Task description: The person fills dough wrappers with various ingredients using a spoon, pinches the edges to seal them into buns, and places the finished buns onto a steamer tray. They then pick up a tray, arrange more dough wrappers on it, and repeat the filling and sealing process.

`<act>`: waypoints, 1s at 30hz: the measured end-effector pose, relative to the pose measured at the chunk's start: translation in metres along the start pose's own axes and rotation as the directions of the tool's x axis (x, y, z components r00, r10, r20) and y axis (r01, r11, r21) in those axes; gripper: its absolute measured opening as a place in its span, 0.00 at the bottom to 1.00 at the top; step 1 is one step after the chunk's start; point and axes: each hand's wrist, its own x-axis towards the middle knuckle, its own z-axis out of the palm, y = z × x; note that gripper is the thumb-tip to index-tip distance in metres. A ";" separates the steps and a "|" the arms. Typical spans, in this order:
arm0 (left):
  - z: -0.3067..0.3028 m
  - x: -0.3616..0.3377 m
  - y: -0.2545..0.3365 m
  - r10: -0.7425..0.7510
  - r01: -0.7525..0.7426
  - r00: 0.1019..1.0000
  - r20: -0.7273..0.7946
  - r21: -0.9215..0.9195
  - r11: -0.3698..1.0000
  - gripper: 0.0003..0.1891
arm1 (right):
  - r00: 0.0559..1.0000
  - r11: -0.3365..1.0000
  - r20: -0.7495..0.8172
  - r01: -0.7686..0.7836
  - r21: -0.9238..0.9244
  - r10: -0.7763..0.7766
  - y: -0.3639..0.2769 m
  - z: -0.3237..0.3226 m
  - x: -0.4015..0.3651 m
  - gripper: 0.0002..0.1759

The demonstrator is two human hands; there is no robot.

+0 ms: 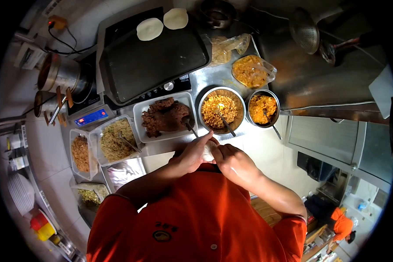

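Note:
A small lump of white dough (208, 152) is held in front of my chest, partly covered by fingers. My left hand (194, 153) cups it from the left, thumb and fingers closed around it. From the other side, my right hand (236, 163) pinches its edge. Just beyond my hands sit a white tray (137, 114) of dark brown filling (163, 117), a steel bowl (241, 99) of chopped yellowish filling (215, 114) and a smaller steel bowl (251, 118) of orange shredded filling (263, 107). Each holds a spoon.
Two flat dough rounds (149, 29) lie on a dark griddle (155, 61). Plastic tubs of filling (118, 139) stand at left, near a scale (91, 116) and a pot (62, 72). Bagged filling (250, 72) lies behind the bowls. Another person (343, 223) is at far lower right.

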 end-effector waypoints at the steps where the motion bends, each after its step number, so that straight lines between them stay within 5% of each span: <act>1: 0.008 -0.004 0.003 -0.039 0.039 0.996 -0.078 -0.002 0.999 0.22 | 1.000 1.000 0.001 -0.003 -0.001 0.003 0.002 0.002 0.000 0.20; 7: -0.006 0.007 -0.013 0.052 -0.014 0.978 -0.201 0.188 0.982 0.23 | 0.998 0.982 0.060 -0.046 0.183 0.035 0.008 0.032 -0.009 0.22; 9: -0.013 0.013 -0.018 0.133 -0.091 0.974 -0.184 0.224 0.970 0.23 | 0.994 1.000 -0.106 -0.024 0.012 0.025 0.005 0.031 -0.001 0.23; 13: -0.022 0.007 -0.008 0.221 -0.200 0.947 -0.232 0.109 0.974 0.23 | 0.986 0.995 -0.157 -0.040 0.097 0.055 0.009 0.035 0.003 0.20; 15: -0.033 0.003 0.000 0.209 -0.222 0.946 -0.247 -0.023 0.975 0.23 | 0.935 0.903 -0.057 -0.321 0.286 0.350 0.016 0.037 0.010 0.18; 16: -0.047 0.004 0.002 0.171 -0.203 0.951 -0.257 -0.103 0.974 0.23 | 0.883 0.829 -0.165 -0.327 0.454 0.439 0.030 0.054 0.017 0.16; 26: -0.068 -0.018 0.026 0.195 -0.324 0.894 -0.403 -0.284 0.902 0.24 | 0.816 0.834 -0.197 -0.497 0.240 0.543 0.161 0.232 0.099 0.09; 30: -0.067 -0.022 0.027 0.187 -0.327 0.905 -0.383 -0.343 0.881 0.24 | 0.821 0.870 -0.299 -0.423 0.254 0.487 0.151 0.213 0.117 0.12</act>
